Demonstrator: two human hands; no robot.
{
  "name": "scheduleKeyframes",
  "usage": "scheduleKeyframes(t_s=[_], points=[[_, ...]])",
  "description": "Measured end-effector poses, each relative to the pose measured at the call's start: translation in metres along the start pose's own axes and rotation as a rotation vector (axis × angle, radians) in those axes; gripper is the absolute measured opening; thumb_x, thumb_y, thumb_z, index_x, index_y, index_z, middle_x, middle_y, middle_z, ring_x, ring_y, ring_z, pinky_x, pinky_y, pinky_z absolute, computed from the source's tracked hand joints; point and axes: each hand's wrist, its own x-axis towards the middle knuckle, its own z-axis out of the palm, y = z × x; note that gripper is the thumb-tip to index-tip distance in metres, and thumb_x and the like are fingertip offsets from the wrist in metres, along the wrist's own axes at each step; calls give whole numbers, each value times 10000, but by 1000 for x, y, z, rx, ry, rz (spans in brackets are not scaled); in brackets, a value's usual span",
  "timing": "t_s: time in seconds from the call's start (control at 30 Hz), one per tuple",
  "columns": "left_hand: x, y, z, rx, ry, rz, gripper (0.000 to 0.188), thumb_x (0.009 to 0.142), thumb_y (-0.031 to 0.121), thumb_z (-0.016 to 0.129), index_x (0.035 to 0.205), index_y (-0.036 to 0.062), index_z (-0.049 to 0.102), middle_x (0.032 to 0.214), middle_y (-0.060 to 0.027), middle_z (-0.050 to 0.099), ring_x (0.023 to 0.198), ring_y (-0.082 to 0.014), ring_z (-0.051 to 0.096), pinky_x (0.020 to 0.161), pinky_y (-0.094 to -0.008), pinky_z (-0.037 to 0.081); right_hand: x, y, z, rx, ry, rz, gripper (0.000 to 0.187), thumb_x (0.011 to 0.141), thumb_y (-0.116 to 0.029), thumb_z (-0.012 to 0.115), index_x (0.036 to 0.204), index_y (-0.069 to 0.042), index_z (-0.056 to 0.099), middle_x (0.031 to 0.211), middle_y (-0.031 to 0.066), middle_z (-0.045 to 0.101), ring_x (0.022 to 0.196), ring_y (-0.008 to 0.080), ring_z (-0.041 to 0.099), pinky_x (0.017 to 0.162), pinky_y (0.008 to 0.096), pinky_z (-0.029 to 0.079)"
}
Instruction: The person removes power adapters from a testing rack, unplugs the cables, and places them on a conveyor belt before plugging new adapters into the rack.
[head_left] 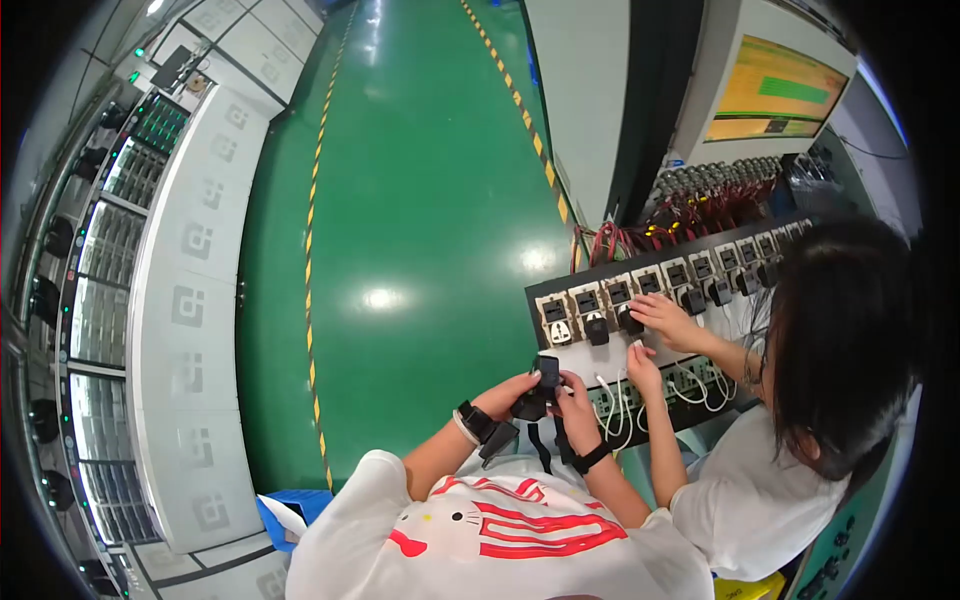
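Observation:
Both of my hands meet in front of my chest at the near left end of the socket rack. My left hand (511, 396) is closed around black block-shaped adapters (547, 374), more than one by the look of it. My right hand (577, 412) presses its fingers against the same adapters from the right. How many lie between the hands is hidden by my fingers. Just beyond stands the rack of power sockets (558, 331), with a black plug adapter (596, 330) seated in one of them.
At my right a co-worker has one hand (668, 322) on an adapter in the rack and the other hand (642, 368) just below. White cables (622, 405) loop under the rack. A screen (775, 85) stands behind it. White cabinets (205, 300) line the left, across the green floor (420, 200).

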Motion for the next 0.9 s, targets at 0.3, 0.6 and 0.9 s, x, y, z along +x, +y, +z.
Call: scheduleKeyframes(t_s=[0.3,0.6,0.9], points=[[11,45,16,219,-91,-91,417,906,414,531,1139,69,549,959,-25,597,761,-114,595,674,-263,515,11,-8,-16,671,79,130,326,956,-296,442,1207,-91,480,1044,65,574,963,175,568,762,324,499],[104,107,-43,1018,286,334,431,792,361,669,934,-42,608,803,-137,644,738,-212,616,679,-331,474,15,-17,6,499,178,164,495,786,22,654,1156,-80,340,925,96,555,799,189,620,673,300,534],[188,109,-9,1390,-134,437,532,776,352,670,1115,-38,544,1082,-199,507,950,-329,570,844,-372,466,60,-20,47,-671,594,-273,449,698,-80,682,1122,-44,539,1029,125,513,960,281,524,877,329,406]])
